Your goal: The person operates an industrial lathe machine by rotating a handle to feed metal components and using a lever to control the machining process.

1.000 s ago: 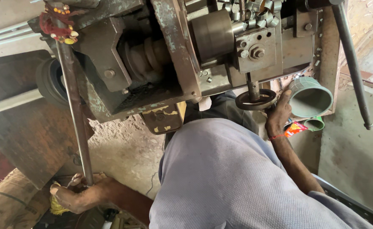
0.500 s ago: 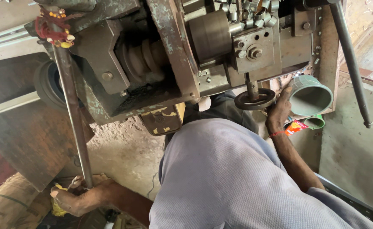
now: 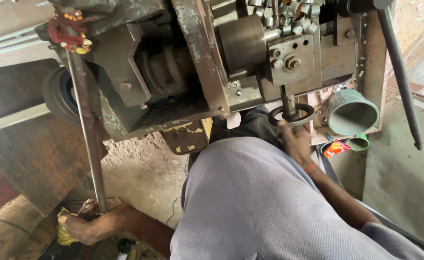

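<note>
The left hand (image 3: 84, 225) was closed around the lower end of a long steel lever rod (image 3: 84, 130), with a yellow rag (image 3: 65, 231) bunched beneath the fingers. The rod ran up to the worn green machine (image 3: 139, 72), where red thread and beads (image 3: 67, 31) were tied near its top. The right hand (image 3: 296, 142) gripped the small black handwheel (image 3: 291, 115) below the machine's block. A green plastic cup (image 3: 352, 113) lay just beside it.

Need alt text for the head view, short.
Seen from above, a person's right hand touches a small round metal handwheel on a worn grey machine, while the left hand grips the bottom of a long steel lever rod.
</note>
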